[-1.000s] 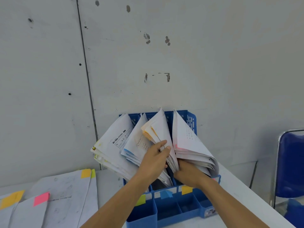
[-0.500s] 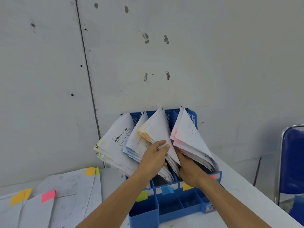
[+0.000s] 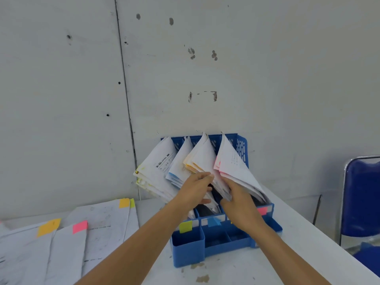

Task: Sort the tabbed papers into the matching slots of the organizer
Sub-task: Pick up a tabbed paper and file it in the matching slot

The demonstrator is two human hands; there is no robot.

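My left hand (image 3: 195, 188) pinched the orange-tabbed stack (image 3: 202, 159) in the blue organizer (image 3: 188, 250) at the far edge of the desk (image 3: 236, 272). My right hand (image 3: 241, 204) sat wedged against the pink-tabbed stack (image 3: 236, 167), its hold hidden, so I couldn't tell. Prying the stacks apart might spill sheets into the wrong slot. Print on the yellow-tabbed sheet (image 3: 158, 161) was unreadable. Other loose tabbed papers (image 3: 98, 223) lay near the left edge.

**White table: organizer and loose sheets**

White table (image 3: 236, 272), far edge against the wall. Blue organizer (image 3: 188, 251) stands on it at centre, back to the wall. Loose tabbed papers (image 3: 98, 233) lie flat and overlapping on the left side, well apart from the organizer. Their tabs show orange (image 3: 124, 203), yellow-green (image 3: 132, 202), yellow-orange (image 3: 49, 227) and pink (image 3: 80, 226). Brown stains (image 3: 202, 278) mark the surface just in front of the organizer.
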